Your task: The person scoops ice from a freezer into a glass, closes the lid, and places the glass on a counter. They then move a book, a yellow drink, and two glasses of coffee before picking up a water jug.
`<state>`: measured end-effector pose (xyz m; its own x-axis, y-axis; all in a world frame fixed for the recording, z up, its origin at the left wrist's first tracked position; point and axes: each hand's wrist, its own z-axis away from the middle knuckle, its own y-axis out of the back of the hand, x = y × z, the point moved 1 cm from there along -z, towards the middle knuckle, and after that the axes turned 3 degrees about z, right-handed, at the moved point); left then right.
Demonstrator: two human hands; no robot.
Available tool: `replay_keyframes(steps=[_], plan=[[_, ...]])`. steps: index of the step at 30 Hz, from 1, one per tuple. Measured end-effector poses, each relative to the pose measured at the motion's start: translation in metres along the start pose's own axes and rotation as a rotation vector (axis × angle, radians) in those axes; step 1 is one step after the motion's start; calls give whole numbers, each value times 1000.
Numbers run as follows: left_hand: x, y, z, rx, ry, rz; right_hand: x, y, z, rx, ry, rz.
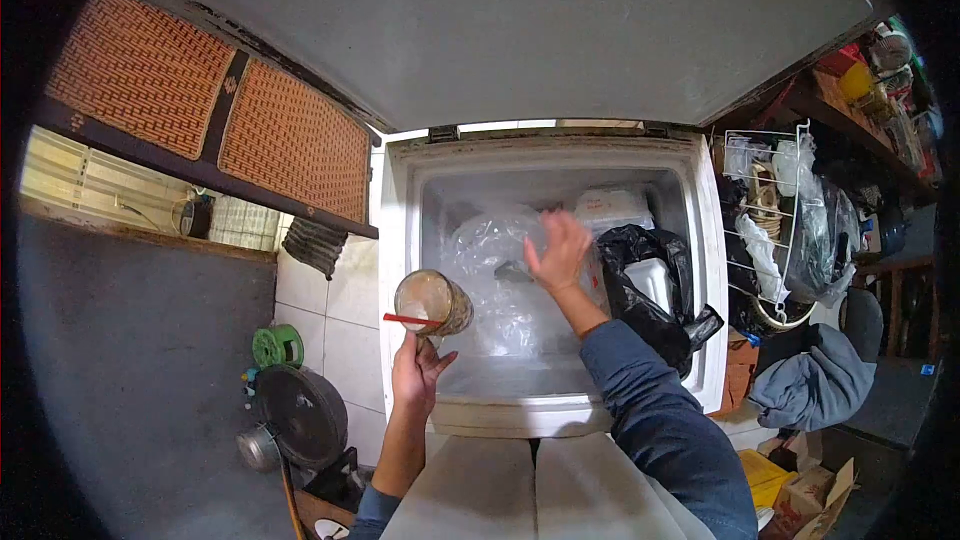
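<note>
My left hand (418, 372) holds a glass mug (436, 302) by its handle, above the left front part of an open chest freezer (400, 240). A red straw (412, 319) lies across the mug's rim. Over the middle of the freezer, my right hand (562, 248) is empty with its fingers apart. Below and left of it are clear plastic bags (492, 250) on the freezer floor. A black plastic bag (625, 290) with a white box (652, 285) in it lies to its right. Behind that bag is a whitish package (612, 206).
The raised freezer lid (540, 30) fills the top. A white wire rack (765, 220) with plastic bags stands at the right. At the left are a dark pan (300, 418), a green round object (277, 346) and woven panels (300, 140). A cardboard box (810, 500) sits lower right.
</note>
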<state>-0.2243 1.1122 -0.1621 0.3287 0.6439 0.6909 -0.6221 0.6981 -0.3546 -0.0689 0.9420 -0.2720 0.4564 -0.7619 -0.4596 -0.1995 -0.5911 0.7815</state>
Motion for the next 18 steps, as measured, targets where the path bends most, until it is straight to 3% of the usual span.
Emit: replay_keyframes(steps=[2,3,5,6,8,9,12,14,16,18], plan=[[-2,9,3,-14,-3,4,-3,-4,-12,72,-309,-8],[-3,13,4,-32,4,18,-12,-9,-7,78,-310,-6],[-5,20,7,-87,11,13,-38,-26,22,-459,167,-57],[-7,22,9,-101,14,11,-33,-43,42,-453,160,-46],[-9,25,14,-95,5,53,-9,-102,79,-519,495,603],[-8,25,17,-36,26,29,3,-119,80,-512,495,607],[-5,28,27,-62,13,8,2,-126,65,-653,344,649],[0,28,37,-43,26,49,-37,-61,14,-1081,72,457],[0,36,44,-52,7,85,-56,20,-37,-1174,-148,453],[-2,46,55,-136,-32,103,-32,100,-53,-978,-370,456]])
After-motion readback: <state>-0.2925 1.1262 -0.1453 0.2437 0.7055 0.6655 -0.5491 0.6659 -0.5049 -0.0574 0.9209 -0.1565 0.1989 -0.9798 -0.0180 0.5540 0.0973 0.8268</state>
